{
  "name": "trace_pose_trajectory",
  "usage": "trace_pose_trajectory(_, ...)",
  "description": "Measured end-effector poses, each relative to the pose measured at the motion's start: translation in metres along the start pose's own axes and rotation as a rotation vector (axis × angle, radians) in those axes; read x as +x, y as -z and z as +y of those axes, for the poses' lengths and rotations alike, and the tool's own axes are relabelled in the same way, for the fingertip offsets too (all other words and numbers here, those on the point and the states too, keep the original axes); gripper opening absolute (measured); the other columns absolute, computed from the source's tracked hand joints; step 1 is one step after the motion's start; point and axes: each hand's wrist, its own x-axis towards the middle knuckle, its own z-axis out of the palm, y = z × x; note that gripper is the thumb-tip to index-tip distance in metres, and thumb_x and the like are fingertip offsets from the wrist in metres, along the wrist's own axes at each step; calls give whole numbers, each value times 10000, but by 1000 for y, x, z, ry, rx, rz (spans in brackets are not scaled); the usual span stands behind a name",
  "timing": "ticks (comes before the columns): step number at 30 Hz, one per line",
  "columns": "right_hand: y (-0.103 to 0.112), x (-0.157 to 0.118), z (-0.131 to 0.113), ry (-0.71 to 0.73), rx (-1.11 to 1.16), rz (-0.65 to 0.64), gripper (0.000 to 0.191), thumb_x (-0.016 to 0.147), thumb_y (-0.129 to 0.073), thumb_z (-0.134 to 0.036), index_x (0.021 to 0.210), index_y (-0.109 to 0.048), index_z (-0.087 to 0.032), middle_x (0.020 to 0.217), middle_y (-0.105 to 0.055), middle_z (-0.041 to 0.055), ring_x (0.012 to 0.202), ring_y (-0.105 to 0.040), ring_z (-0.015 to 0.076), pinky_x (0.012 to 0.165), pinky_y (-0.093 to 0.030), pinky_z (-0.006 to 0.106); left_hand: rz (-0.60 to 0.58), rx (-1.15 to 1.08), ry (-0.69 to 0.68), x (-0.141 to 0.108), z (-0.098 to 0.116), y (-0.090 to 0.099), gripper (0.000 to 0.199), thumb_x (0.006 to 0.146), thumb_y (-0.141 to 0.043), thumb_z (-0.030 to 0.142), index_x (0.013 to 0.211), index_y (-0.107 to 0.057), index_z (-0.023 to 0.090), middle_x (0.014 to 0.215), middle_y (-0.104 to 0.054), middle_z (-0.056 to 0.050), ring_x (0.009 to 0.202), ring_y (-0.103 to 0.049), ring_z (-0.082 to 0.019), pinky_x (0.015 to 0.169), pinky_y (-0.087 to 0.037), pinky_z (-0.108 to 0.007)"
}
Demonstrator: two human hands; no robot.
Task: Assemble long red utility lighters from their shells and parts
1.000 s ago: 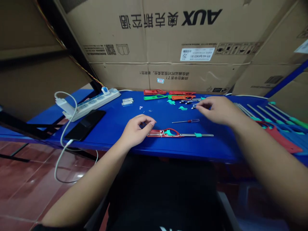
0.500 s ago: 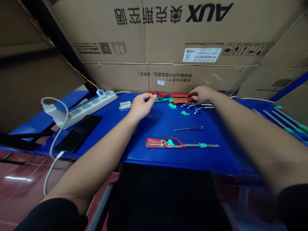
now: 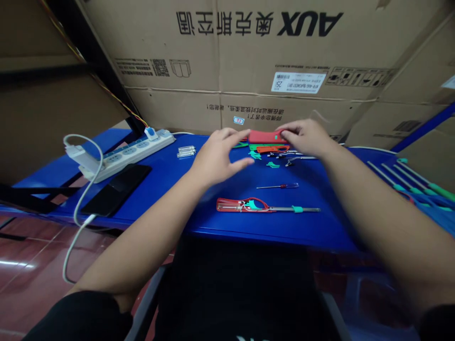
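Observation:
My right hand grips the right end of a red lighter handle shell, raised slightly at the back of the blue table. My left hand is open, thumb apart from the fingers. Its fingertips reach the shell's left end; whether they touch it I cannot tell. Beneath the shell lie a green handle shell and an orange handle shell. Closer to me rests an opened red long-reach lighter, its inner parts showing and its metal tube pointing right. A small screwdriver lies behind that lighter.
Turquoise triggers and wired metal tubes lie near the hands. Several clear cylinders sit at left, by a power strip and a black phone. More tubes are at right. A cardboard box stands behind.
My right hand has picked up the red handle shell and turned it so its outer side shows. My left hand has moved right toward it, opening from a pinch.

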Motion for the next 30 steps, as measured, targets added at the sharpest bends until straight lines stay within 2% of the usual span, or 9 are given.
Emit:
trace_pose_trajectory(2,-4,-31,-25,28,85,-49,359,950,-482,-353,1168,-740,-232,936,-771,23,782,-682,192,728,-523,329,-84,94,-89,-16,18,7,503,826,-771,388,1275,-660,189,1179,-675,-97,1096,-625,-256,972,-502,-397)
trace_pose_trajectory(4,-14,-60,-46,85,349,-175,341,922,-532,-360,1157,-744,-232,973,-770,20,834,-686,196,766,-520,329,-83,156,-94,-35,28,11,355,878,-721,342,1193,-701,178,1085,-697,-93,1005,-650,-246,893,-540,-393)
trace_pose_trajectory(6,-27,-83,-62,104,490,-228,322,920,-533,-343,1134,-744,-227,1049,-763,28,896,-682,193,815,-516,332,-44,174,-86,-55,29,14,461,844,-761,379,1241,-681,159,1127,-683,-120,1055,-632,-277,914,-536,-429)
trace_pose_trajectory(9,-44,-102,-74,120,545,-265,351,950,-486,-333,1192,-707,-207,949,-754,31,792,-670,169,734,-529,315,-170,-48,-94,-78,22,16,478,803,-793,439,1192,-712,174,1094,-705,-92,996,-668,-234,898,-546,-370)
trace_pose_trajectory(11,-48,-106,-76,135,563,-266,387,972,-448,-333,1275,-654,-208,966,-737,39,765,-656,161,697,-530,310,-189,-140,-31,-87,18,14,442,815,-782,431,1176,-724,183,1027,-712,-74,931,-676,-211,854,-545,-343)
trace_pose_trajectory(13,-47,-108,-76,171,555,-267,370,969,-473,-348,1262,-657,-217,1008,-716,50,789,-644,165,720,-528,322,-189,-159,-8,-91,16,11,385,853,-745,396,1164,-730,170,965,-709,-68,867,-673,-189,805,-543,-323)
trace_pose_trajectory(19,-37,-110,-72,322,376,-311,459,803,-753,-410,1226,-702,-241,1099,-648,77,992,-625,231,914,-495,397,-287,-205,20,-90,14,6,328,833,-754,385,1089,-758,180,998,-697,-66,915,-657,-197,852,-537,-341)
trace_pose_trajectory(22,-41,-110,-72,330,314,-336,406,817,-745,-406,1190,-721,-248,1146,-646,83,1066,-620,251,954,-484,409,-343,-229,41,-90,14,7,318,849,-736,366,1106,-753,180,1004,-684,-67,907,-657,-189,836,-540,-324)
trace_pose_trajectory(30,-47,-110,-72,331,321,-387,426,841,-732,-411,1221,-706,-220,1142,-643,78,1043,-629,232,959,-483,390,-404,-250,64,-94,13,11,406,820,-756,364,1183,-724,184,991,-654,-55,893,-646,-182,852,-522,-307)
